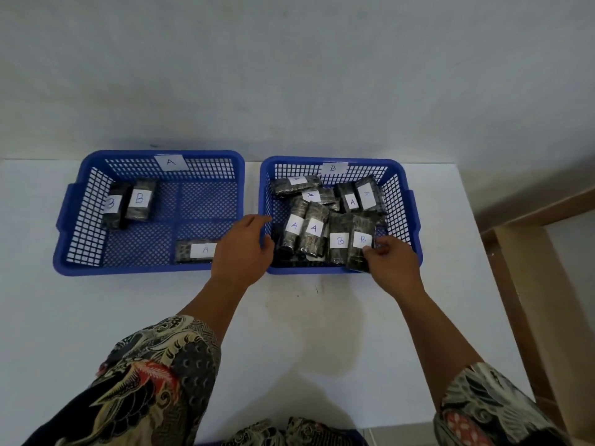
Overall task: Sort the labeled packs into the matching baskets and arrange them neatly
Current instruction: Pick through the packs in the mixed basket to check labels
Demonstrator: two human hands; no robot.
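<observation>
Two blue mesh baskets sit side by side on a white table. The left basket [74, 220] carries an A tag and holds two dark packs labeled B [139, 201] at its left and one pack labeled A [196, 251] near its front. The right basket [415, 214], tagged B, holds several A packs [314, 230] and two B packs. My right hand [391, 263] pinches the front-right B pack [362, 243] at the basket's near edge. My left hand [244, 249] hovers with fingers apart over the gap between the baskets, holding nothing.
The white table [96, 317] stands against a pale wall. A wooden frame [528, 284] runs along the table's right side. Patterned sleeves cover my arms low in the view.
</observation>
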